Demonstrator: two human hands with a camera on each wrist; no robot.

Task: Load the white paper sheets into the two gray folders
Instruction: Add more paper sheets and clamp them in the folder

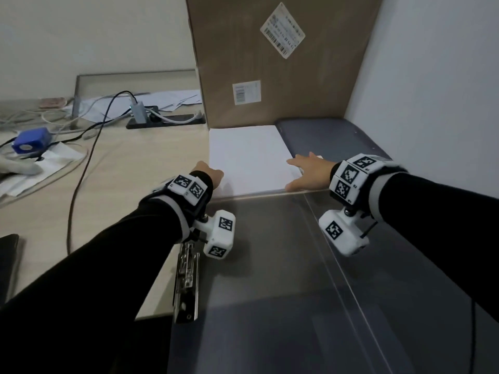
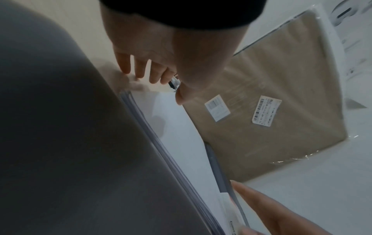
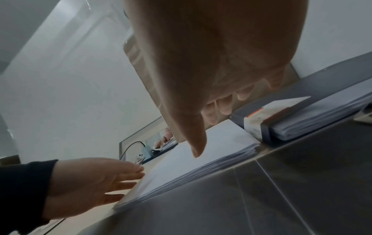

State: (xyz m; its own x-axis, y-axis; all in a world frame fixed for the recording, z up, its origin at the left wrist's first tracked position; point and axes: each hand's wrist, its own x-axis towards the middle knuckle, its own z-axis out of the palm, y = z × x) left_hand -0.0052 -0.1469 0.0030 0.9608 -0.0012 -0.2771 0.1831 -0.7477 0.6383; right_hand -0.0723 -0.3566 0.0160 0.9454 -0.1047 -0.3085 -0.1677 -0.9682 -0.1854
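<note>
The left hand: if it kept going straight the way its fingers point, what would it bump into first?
Probably the near left edge of the stack of white paper sheets: the left hand has its fingers stretched toward it, nearly touching. Beyond stands the cardboard box.

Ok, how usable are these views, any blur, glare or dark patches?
Head view: fairly sharp, edges bent by the wide lens, a pale sheen across the open gray folder. Left wrist view: soft, with the folder a dark blur beside the left hand. Right wrist view: the right hand looms blurred, but the paper stack reads clearly.
</note>
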